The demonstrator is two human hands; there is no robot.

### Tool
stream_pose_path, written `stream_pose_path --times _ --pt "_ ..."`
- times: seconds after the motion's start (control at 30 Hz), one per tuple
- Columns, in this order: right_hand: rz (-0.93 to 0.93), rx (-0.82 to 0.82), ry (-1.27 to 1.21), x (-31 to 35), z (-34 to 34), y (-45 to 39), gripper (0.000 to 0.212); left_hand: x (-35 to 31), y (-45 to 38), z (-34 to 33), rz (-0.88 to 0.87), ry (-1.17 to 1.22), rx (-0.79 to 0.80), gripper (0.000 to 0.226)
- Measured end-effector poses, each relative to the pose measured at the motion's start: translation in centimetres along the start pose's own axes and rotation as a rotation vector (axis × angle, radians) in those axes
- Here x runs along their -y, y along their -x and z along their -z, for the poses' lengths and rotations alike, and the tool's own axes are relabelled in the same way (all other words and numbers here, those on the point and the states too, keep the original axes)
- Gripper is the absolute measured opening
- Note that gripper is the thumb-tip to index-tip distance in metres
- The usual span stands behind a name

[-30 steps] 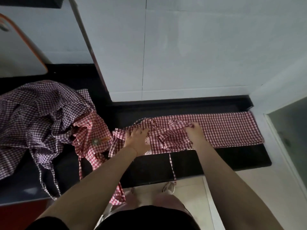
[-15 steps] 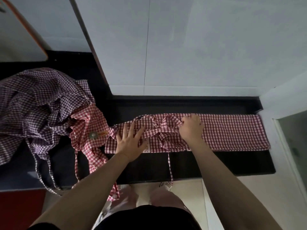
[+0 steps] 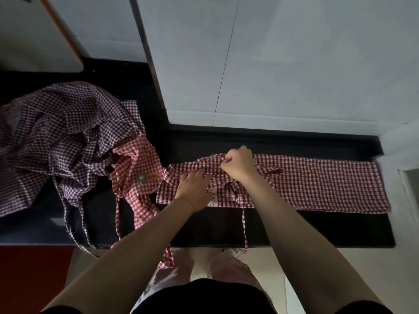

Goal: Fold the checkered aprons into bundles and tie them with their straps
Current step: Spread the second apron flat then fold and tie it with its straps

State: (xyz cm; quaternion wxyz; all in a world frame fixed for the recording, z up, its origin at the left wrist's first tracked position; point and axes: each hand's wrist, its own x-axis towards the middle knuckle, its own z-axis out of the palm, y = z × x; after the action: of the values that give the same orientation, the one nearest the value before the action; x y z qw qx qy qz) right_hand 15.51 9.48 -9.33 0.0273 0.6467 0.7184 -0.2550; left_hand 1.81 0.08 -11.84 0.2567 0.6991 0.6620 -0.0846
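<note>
- Red checkered apron (image 3: 317,184) lies folded into a long band on the black tabletop (image 3: 306,230), its long axis running left to right, with the white wall behind it.
- Right hand (image 3: 238,164) sits over the band's bunched left-of-middle part, fingers curled in a tight grip on gathered cloth at the far edge.
- Left hand (image 3: 195,186) rests flat with straight fingers on the band's left end, pressing it down and holding nothing; a white label (image 3: 213,197) shows just beside it.
- Most of the band stretches away to the right of both hands, so the right hand looks nearer to the free length for any rolling or folding inward.
- One strap (image 3: 244,225) hangs off the near tabletop edge, below the right forearm.
- Well to the left lies a heap of purple checkered aprons (image 3: 56,137), with another red one (image 3: 136,168) against it.
</note>
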Motion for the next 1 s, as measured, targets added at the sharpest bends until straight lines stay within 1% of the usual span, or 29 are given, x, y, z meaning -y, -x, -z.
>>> stream_pose_path --times 0.1,0.13,0.17,0.23,0.3,0.37,0.43,0.47,0.5,0.53,0.57,0.63,0.7,0.73,0.77,0.83,0.87,0.93,0.97,1.0 --pt "-0.023 -0.129 -0.202 0.0 3.6 1.3 0.007 -0.5 -0.2 0.2 0.009 -0.030 0.010 0.062" --pt "-0.029 -0.148 -0.258 0.0 4.8 1.9 0.009 -0.7 -0.2 0.4 0.006 -0.054 0.019 0.062" --pt "-0.029 -0.135 -0.307 0.1 5.7 2.4 0.014 -0.7 -0.2 0.4 0.006 -0.072 0.029 0.062" --pt "-0.034 -0.061 -0.373 0.0 6.9 3.3 0.024 -1.0 -0.3 0.7 0.000 -0.092 0.053 0.062" --pt "-0.048 0.016 -0.308 -0.2 6.8 3.5 0.026 -1.0 -0.3 1.1 0.002 -0.080 0.088 0.064" --pt "-0.050 0.051 -0.131 -0.7 5.8 3.4 0.032 -0.9 -0.1 1.5 -0.004 -0.067 0.100 0.067" --pt "-0.064 0.026 -0.043 -1.1 4.3 3.2 0.040 -0.6 0.4 1.6 0.007 -0.078 0.076 0.068" --pt "-0.071 -0.012 -0.059 -1.1 3.9 3.2 0.041 -0.4 0.6 1.7 0.024 -0.076 0.074 0.068" --pt "-0.097 -0.054 -0.127 -1.1 3.6 3.4 0.041 -0.1 0.7 1.7 0.043 -0.066 0.089 0.069" --pt "-0.138 -0.104 -0.258 -0.9 3.6 3.5 0.040 0.2 0.8 1.7 0.056 -0.057 0.111 0.070" --pt "-0.193 -0.158 -0.438 -0.9 3.8 3.5 0.037 0.5 0.9 1.6 0.060 -0.046 0.130 0.070" --pt "-0.339 -0.251 -0.884 -0.8 4.5 3.5 0.029 0.8 0.8 1.7 0.060 -0.017 0.146 0.070" --pt "-0.459 -0.247 -1.362 -1.0 5.6 3.5 0.016 1.0 0.7 1.8 0.060 0.001 0.159 0.071" --pt "-0.475 -0.203 -1.536 -1.3 6.1 3.6 0.011 0.9 0.7 1.9 0.059 -0.004 0.162 0.070" --pt "-0.463 -0.137 -1.625 -1.7 6.4 3.6 0.009 0.8 0.6 1.9 0.058 -0.014 0.163 0.069" --pt "-0.394 -0.007 -1.554 -2.1 7.2 3.9 0.011 0.6 0.7 1.9 0.053 -0.037 0.172 0.067" --pt "-0.345 0.022 -1.495 -2.1 7.8 4.1 0.009 0.5 0.6 1.9 0.051 -0.051 0.184 0.068" --pt "-0.276 0.002 -1.468 -2.1 9.0 4.3 0.006 0.2 0.5 2.0 0.058 -0.075 0.213 0.070" --pt "-0.265 -0.031 -1.471 -2.1 9.6 4.3 0.008 -0.1 0.3 2.1 0.063 -0.093 0.224 0.071" --pt "-0.260 -0.069 -1.412 -2.1 10.1 4.3 0.010 -0.4 0.3 2.3 0.068 -0.110 0.216 0.072"
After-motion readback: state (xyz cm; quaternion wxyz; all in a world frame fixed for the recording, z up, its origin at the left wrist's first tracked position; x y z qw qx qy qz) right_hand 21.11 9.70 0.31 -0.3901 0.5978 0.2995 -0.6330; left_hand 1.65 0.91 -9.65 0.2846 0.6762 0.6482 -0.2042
